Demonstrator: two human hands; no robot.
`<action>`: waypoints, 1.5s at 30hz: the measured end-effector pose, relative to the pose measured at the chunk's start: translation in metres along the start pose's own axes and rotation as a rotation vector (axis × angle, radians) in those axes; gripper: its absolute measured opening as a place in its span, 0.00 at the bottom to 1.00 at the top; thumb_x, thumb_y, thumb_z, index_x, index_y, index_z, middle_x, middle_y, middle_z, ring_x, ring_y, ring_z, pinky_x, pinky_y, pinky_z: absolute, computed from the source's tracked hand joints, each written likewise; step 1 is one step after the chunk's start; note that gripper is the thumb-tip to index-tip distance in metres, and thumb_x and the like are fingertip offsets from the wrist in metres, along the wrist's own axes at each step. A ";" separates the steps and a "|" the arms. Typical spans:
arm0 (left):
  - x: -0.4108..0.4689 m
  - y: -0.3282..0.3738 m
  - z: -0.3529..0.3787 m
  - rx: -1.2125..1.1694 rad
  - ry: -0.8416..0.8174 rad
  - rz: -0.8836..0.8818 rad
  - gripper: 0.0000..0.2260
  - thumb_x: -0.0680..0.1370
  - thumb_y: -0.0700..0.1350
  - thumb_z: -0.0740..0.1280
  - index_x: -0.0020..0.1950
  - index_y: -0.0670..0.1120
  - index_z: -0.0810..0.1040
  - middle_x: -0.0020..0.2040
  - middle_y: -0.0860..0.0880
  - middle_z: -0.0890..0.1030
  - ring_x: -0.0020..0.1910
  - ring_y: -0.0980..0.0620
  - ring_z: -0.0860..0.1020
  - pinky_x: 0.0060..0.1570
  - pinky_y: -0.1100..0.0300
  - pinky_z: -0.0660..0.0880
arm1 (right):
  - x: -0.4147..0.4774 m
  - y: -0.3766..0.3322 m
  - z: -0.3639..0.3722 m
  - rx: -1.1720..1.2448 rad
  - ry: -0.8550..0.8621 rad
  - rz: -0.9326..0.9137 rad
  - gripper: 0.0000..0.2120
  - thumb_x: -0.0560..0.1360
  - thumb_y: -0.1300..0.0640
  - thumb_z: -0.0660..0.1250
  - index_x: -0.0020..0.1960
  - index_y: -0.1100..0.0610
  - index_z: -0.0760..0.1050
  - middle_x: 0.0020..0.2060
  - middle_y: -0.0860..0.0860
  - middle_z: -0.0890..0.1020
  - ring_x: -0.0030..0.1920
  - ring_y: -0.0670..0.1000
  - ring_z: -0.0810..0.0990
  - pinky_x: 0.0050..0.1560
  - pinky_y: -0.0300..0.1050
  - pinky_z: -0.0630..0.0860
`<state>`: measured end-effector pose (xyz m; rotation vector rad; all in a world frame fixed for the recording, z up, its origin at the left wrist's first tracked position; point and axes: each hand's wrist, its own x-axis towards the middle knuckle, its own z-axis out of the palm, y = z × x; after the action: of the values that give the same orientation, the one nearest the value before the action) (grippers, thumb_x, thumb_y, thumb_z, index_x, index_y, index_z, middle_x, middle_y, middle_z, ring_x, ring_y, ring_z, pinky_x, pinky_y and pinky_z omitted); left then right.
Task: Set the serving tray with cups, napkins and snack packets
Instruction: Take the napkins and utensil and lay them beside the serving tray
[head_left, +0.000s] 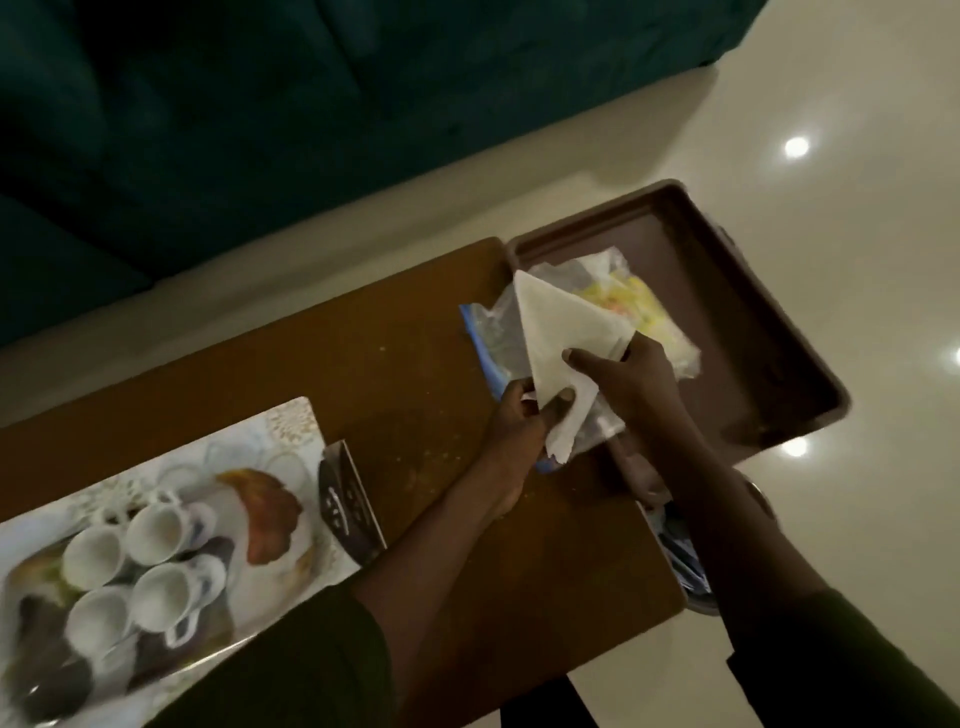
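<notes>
Both my hands hold a white paper napkin (558, 338) folded into a triangle, above the right end of the wooden table (395, 332). My left hand (519, 421) pinches its lower corner and my right hand (628, 374) grips its right edge. Under the napkin lies a clear plastic bag (498, 332) with a blue strip, and a snack packet (639, 306) with yellow contents rests in the brown tray (769, 332), which overhangs the table's right end. Several white cups (156, 530) stand on a patterned serving tray (291, 431) at the lower left.
A dark packet (348, 504) leans at the patterned tray's right edge. A dark teal sofa (260, 130) fills the far side. A container with blue items (680, 556) sits below the table's right edge. The floor (857, 156) is glossy cream tile.
</notes>
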<state>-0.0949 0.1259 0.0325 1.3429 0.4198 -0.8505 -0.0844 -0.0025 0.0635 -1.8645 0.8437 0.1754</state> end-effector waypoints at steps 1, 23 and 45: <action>-0.005 0.001 -0.016 0.072 0.074 0.039 0.14 0.78 0.47 0.68 0.63 0.46 0.73 0.60 0.43 0.80 0.57 0.43 0.80 0.53 0.48 0.79 | -0.008 -0.003 0.013 -0.014 0.020 -0.011 0.20 0.68 0.53 0.74 0.58 0.57 0.77 0.53 0.54 0.84 0.49 0.52 0.81 0.49 0.49 0.79; -0.090 -0.024 -0.243 0.136 0.443 0.214 0.09 0.76 0.36 0.69 0.50 0.50 0.80 0.48 0.44 0.83 0.46 0.47 0.85 0.41 0.63 0.81 | -0.144 0.004 0.200 -0.316 -0.199 -0.276 0.21 0.71 0.55 0.72 0.61 0.62 0.75 0.54 0.57 0.83 0.40 0.44 0.76 0.34 0.34 0.75; -0.101 -0.026 -0.235 0.321 0.325 0.101 0.10 0.75 0.31 0.59 0.48 0.44 0.74 0.46 0.41 0.82 0.34 0.42 0.84 0.33 0.50 0.82 | -0.166 0.029 0.210 -0.483 -0.248 -0.559 0.18 0.69 0.61 0.73 0.58 0.56 0.76 0.49 0.53 0.81 0.41 0.45 0.74 0.35 0.25 0.65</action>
<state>-0.1323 0.3804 0.0362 1.7958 0.4759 -0.6326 -0.1728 0.2485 0.0257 -2.3927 0.0871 0.2660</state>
